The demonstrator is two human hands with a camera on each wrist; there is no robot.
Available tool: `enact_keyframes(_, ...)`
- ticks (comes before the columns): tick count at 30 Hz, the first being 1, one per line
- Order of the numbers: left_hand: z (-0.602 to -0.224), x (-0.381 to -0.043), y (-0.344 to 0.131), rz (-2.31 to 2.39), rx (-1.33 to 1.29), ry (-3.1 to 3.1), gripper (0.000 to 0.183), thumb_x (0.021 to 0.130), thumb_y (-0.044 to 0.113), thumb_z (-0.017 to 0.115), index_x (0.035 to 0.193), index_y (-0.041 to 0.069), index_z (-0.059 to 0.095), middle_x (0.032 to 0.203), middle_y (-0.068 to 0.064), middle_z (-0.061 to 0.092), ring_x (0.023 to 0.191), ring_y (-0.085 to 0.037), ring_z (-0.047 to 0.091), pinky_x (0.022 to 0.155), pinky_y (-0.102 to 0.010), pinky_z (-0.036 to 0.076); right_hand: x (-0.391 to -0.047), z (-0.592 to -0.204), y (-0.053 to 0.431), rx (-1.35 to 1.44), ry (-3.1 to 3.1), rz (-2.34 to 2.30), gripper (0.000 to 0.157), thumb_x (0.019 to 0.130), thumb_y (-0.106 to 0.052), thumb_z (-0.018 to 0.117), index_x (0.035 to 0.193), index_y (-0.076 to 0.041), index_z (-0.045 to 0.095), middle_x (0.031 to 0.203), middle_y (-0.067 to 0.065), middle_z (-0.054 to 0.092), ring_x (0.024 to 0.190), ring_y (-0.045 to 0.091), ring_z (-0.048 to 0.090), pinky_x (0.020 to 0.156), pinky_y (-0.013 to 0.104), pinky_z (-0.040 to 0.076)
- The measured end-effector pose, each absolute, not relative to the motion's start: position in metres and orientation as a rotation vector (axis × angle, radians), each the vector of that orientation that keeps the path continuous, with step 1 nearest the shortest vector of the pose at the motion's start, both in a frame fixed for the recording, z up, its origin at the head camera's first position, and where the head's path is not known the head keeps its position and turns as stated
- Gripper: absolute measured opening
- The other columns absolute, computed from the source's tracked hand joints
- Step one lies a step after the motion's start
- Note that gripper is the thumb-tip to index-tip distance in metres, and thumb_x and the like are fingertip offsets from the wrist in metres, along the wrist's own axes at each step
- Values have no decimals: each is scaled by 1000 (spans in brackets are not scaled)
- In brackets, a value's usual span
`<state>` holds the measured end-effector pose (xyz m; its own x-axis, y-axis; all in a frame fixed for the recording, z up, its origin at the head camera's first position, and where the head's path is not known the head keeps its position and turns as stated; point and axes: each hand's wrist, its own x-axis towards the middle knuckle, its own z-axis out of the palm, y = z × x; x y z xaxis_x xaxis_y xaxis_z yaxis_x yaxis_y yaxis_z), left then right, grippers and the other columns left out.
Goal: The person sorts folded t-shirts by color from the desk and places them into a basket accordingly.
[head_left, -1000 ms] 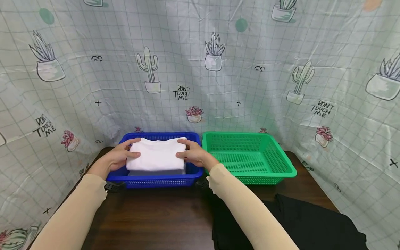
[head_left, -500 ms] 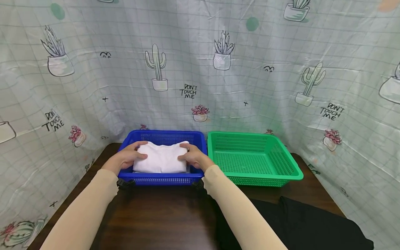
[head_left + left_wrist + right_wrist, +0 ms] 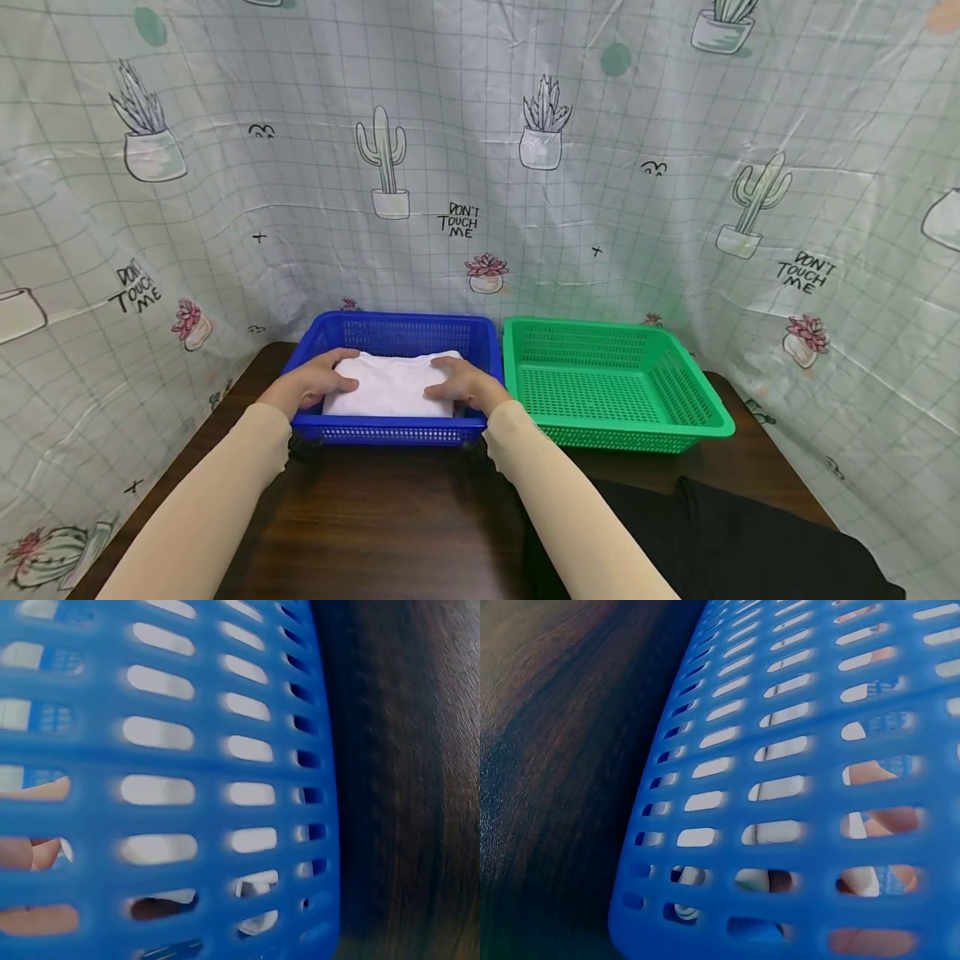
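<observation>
A folded white cloth (image 3: pixel 393 387) lies inside the blue basket (image 3: pixel 390 423), close to the front wall. My left hand (image 3: pixel 313 381) holds its left end, thumb on the top face and fingers toward the back edge. The right end is held the same way by my right hand (image 3: pixel 468 385). Both wrists cross the basket's front rim. In the left wrist view, the basket's slotted wall (image 3: pixel 210 766) fills most of the picture, with white cloth and bits of fingers behind the slots. The right wrist view shows similar slots in the blue wall (image 3: pixel 821 726).
A green basket (image 3: pixel 618 431) stands right beside the blue one, with nothing in it. Black fabric (image 3: pixel 765 542) lies at the front right of the dark wooden table (image 3: pixel 375 517). A cactus-print curtain (image 3: pixel 480 167) hangs close behind both baskets.
Both hands have lowered the white cloth deeper into the blue basket. The pale layer seen under it earlier is now hidden. The head view has shifted slightly.
</observation>
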<state>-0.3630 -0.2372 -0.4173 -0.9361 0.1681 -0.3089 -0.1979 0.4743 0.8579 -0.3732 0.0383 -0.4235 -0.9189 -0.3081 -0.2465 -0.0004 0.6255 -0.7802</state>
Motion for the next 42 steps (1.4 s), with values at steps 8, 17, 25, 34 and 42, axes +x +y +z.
enact_keyframes(8,-419,-362,-237,1327,23,2434,72,95,7,62,155,9,22,159,-27,4,145,-46,4,115,-60,11,-374,-424,36,-248,2486,-1087,69,87,-26,75,148,-21,44,158,12,28,135,30,34,110,48,32)
enact_keyframes(17,-418,-361,-230,1199,121,2498,69,97,7,59,155,6,21,159,-28,6,145,-47,3,114,-61,10,-375,-425,39,-293,2557,-999,69,88,-26,74,149,-18,42,157,12,31,142,31,30,114,49,27)
enact_keyframes(25,-401,-353,-224,869,197,2660,67,96,18,62,152,2,28,155,-30,21,141,-51,18,109,-65,23,-359,-402,53,-381,2465,-1125,72,91,-31,70,152,-12,36,157,11,30,142,31,31,112,49,31)
enact_keyframes(34,-344,-326,-197,630,339,2945,63,96,29,61,148,2,38,139,-32,45,128,-49,42,95,-60,42,-318,-332,112,-586,2439,-1107,65,94,-36,66,151,-30,35,155,8,31,133,28,46,103,47,43)
enact_keyframes(42,-321,-276,-146,994,631,2889,56,96,32,64,146,19,44,125,-15,59,108,-31,61,81,-44,53,-260,-309,195,-659,2413,-1221,61,92,-39,67,146,-42,37,149,-5,39,129,22,50,100,47,45)
